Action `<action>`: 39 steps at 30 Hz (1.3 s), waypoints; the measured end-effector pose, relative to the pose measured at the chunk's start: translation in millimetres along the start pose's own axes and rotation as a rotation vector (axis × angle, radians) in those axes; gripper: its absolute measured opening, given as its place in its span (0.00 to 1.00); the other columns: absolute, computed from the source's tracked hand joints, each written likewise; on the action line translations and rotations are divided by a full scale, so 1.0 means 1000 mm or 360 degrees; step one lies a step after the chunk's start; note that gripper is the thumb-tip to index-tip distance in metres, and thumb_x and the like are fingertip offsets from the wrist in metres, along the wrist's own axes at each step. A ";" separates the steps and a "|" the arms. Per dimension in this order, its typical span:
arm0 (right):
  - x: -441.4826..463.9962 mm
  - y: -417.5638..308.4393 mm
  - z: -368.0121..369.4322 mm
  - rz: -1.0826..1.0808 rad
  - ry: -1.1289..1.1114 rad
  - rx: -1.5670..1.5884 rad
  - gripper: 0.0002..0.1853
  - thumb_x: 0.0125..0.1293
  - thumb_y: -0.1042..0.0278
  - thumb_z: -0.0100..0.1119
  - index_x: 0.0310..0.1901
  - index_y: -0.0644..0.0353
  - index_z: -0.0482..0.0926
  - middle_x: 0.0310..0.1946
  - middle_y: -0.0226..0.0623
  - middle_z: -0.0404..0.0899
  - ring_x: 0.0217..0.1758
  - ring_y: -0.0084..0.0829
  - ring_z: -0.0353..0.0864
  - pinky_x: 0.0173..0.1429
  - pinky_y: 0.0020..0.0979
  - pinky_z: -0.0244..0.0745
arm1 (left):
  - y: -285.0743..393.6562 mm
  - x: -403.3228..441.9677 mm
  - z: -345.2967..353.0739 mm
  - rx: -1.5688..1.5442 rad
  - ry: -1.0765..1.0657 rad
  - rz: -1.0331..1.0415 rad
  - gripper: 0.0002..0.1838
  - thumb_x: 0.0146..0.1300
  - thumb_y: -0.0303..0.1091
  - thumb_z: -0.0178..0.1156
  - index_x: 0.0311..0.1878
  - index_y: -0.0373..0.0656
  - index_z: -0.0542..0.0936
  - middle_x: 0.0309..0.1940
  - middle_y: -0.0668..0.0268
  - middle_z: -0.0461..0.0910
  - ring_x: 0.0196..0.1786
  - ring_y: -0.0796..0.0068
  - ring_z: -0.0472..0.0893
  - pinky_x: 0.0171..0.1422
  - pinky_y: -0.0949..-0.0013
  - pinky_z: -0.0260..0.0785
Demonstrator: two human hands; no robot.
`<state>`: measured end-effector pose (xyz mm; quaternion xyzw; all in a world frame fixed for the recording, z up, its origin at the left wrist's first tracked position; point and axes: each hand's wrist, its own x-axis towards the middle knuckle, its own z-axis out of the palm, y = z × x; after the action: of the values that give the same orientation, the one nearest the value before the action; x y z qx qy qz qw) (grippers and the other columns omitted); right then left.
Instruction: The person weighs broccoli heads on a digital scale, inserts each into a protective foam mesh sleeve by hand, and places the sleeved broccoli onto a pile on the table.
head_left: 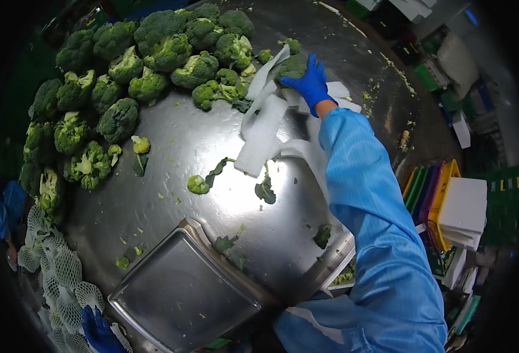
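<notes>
My right hand (pixel 311 83), in a blue glove, reaches to the far side of the metal table with its fingers spread. Its thumb side lies against or just over a dark green broccoli head (pixel 291 66); whether they touch is hard to tell. White foam strips (pixel 262 132) lie below and left of that head. At the bottom left, my left hand (pixel 99 334), also blue-gloved, has its fingers apart beside white foam nets (pixel 68 267), with nothing visible in it. A large pile of broccoli (pixel 165 53) covers the table's upper left.
A metal tray (pixel 186 294) is at the table's near edge. Loose leaves and a small floret (pixel 198 185) lie mid-table. Coloured crates (pixel 441 200) and a white block (pixel 464 206) stand right. Another person's blue sleeve (pixel 13 200) shows at far left.
</notes>
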<state>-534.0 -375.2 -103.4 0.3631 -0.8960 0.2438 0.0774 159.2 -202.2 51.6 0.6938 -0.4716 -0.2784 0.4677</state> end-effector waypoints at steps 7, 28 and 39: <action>0.004 0.014 -0.020 0.0067 0.0013 0.0978 0.49 0.36 0.53 0.77 0.59 0.71 0.64 0.45 0.47 0.79 0.46 0.42 0.80 0.52 0.33 0.75 | 0.021 -0.014 0.009 0.0213 -0.0355 -0.0044 0.23 0.64 0.33 0.50 0.57 0.25 0.68 0.55 0.43 0.70 0.54 0.55 0.75 0.59 0.60 0.68; -0.405 -0.047 -0.176 -0.0878 -0.0337 0.1242 0.43 0.47 0.61 0.68 0.64 0.61 0.58 0.63 0.54 0.55 0.66 0.52 0.55 0.69 0.46 0.52 | 0.047 -0.141 0.084 0.1062 -0.1127 0.1642 0.29 0.66 0.44 0.49 0.63 0.32 0.64 0.59 0.51 0.68 0.62 0.55 0.67 0.67 0.59 0.56; -0.354 0.128 -0.161 0.0520 -0.0375 0.1025 0.15 0.59 0.64 0.49 0.45 0.59 0.78 0.43 0.47 0.78 0.46 0.43 0.78 0.51 0.38 0.72 | 0.130 -0.250 0.133 0.0535 -0.1228 0.1481 0.22 0.69 0.41 0.48 0.57 0.33 0.71 0.56 0.52 0.71 0.59 0.56 0.70 0.64 0.56 0.60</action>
<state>-371.6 0.5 -124.3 0.2467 -0.8223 0.4785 -0.1842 -102.2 -40.7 102.2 0.3296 -0.8964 -0.1981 0.2204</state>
